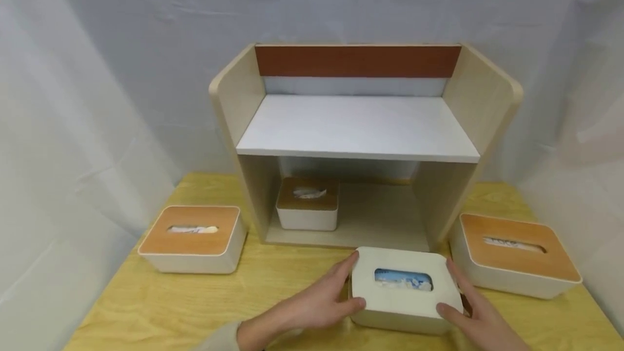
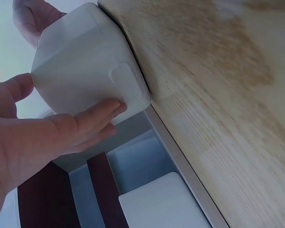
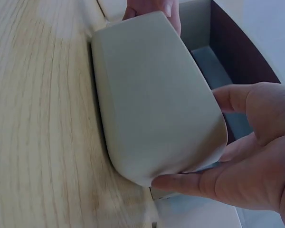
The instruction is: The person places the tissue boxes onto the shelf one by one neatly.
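A cream tissue box [image 1: 400, 305] with an all-white lid stands on the table in front of the shelf. Blue-and-white packaging shows through the slot in its lid. My left hand [image 1: 324, 302] holds the box's left end, thumb at the near top corner and fingers along the side. At the opposite end, my right hand [image 1: 475, 313] grips it in the same way. In the left wrist view, fingers lie against the end wall of the box [image 2: 80, 71], beside a raised oval. The right wrist view shows the box's smooth long side [image 3: 152, 95] close to the tabletop.
A two-tier shelf [image 1: 358, 126] stands behind; a small wood-topped tissue box [image 1: 307, 218] sits at the left of its lower level. Wood-topped tissue boxes also stand on the table [image 1: 273, 286] at left [image 1: 195, 261] and right [image 1: 517, 278], the right one close beside my right hand.
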Demonstrator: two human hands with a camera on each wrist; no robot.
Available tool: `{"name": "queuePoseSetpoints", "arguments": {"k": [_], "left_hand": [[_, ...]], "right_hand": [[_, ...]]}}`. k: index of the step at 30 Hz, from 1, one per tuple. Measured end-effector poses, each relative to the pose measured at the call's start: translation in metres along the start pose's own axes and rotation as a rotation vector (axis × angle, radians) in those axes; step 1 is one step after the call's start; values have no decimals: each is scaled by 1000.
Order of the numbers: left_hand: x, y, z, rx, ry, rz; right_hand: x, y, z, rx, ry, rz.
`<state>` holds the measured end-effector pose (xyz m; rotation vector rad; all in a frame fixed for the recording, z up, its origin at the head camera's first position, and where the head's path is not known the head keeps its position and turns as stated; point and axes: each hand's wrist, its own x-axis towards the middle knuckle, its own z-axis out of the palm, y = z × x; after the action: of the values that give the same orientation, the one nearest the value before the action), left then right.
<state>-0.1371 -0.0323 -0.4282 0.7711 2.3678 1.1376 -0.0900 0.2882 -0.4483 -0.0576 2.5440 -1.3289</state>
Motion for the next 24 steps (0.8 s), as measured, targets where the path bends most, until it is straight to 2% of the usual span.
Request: {"name": "queuePoseSetpoints", "arguments": {"k": [6,8,13,24], "left_hand": [[1,-6,2,-75,-35,4],[2,-7,1,-89,-44,12],[2,-6,2,-87,-55,15],[1,-4,5,-64,3,14]], "right_hand": [[2,7,-1,149,-90,103],[3,9,0,181,-102,97],[1,15,5,178,-106,56],[-6,0,14,140,-35,89]]}}
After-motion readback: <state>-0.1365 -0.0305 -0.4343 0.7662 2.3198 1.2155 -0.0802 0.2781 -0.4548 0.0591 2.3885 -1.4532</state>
